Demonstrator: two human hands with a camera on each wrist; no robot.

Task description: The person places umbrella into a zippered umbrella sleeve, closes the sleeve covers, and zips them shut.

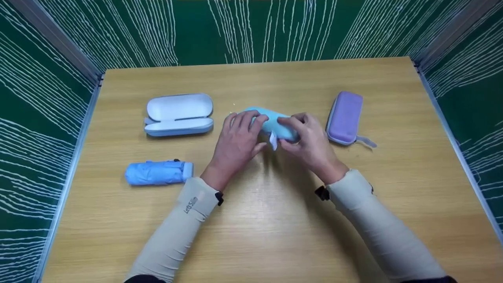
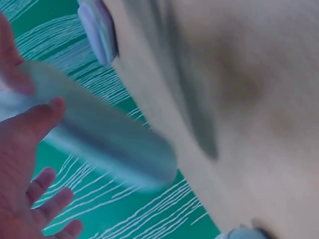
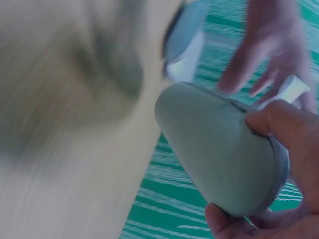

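A light-blue zippered glasses case (image 1: pixel 271 124) hangs above the table between both hands. From its front edge sticks a pale pull tab (image 1: pixel 273 140). My right hand (image 1: pixel 312 145) holds its right end; in the right wrist view the thumb lies by the zipper edge and the other fingers curl beneath the case (image 3: pixel 214 144). My left hand (image 1: pixel 239 138) is over the left part. The left wrist view shows its fingers (image 2: pixel 42 186) spread apart beside the case (image 2: pixel 109 134), with one fingertip (image 2: pixel 57 104) overlapping its surface.
An open pale-blue glasses case (image 1: pixel 178 114) lies at the back left, a blue folded umbrella (image 1: pixel 157 173) in front of it. To the right is a closed purple zippered case (image 1: pixel 347 118) with a strap. Green panels (image 1: pixel 251 31) with white streaks enclose the wooden table (image 1: pixel 259 243).
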